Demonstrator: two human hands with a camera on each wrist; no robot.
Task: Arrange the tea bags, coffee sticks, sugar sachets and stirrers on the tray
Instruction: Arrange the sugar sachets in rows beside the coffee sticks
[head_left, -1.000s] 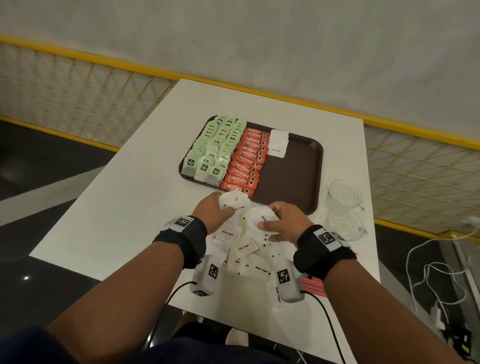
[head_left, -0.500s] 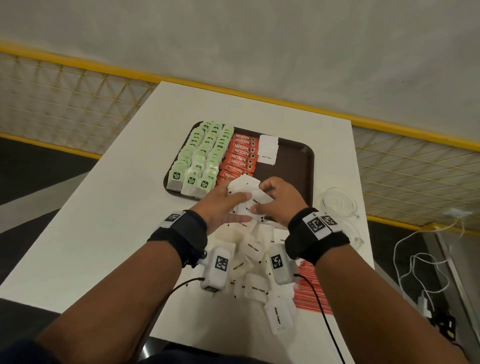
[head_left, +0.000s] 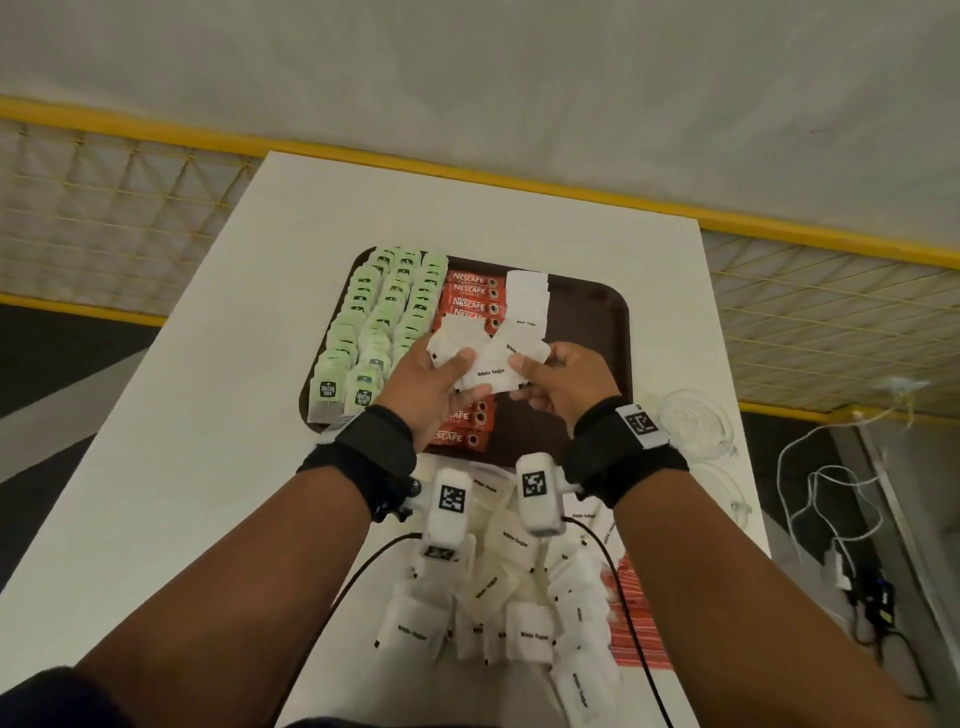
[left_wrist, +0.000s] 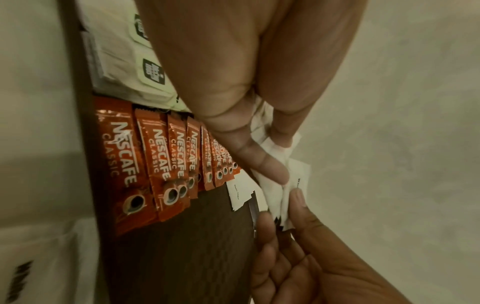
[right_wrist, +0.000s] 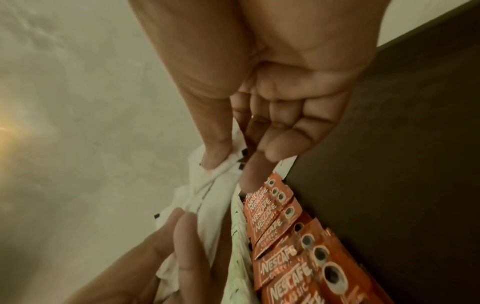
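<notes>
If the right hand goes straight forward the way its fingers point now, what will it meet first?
Probably the row of sugar sachets already laid on the tray, just beyond the bunch of sachets that the right hand holds together with the left hand. Its height above them is unclear.

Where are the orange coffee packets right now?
In the head view, the coffee packets lie in a row on the brown tray, between the green tea bags and the sugar packets.

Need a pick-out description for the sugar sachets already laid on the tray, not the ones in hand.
Start at the dark brown plastic tray on the white table. Left to right it holds pale green tea bags, then orange-red Nescafe coffee sticks, then this short column of white paper sugar sachets at the far end. Unlike the fanned sachets in hand, these lie flat, neatly overlapped.
</notes>
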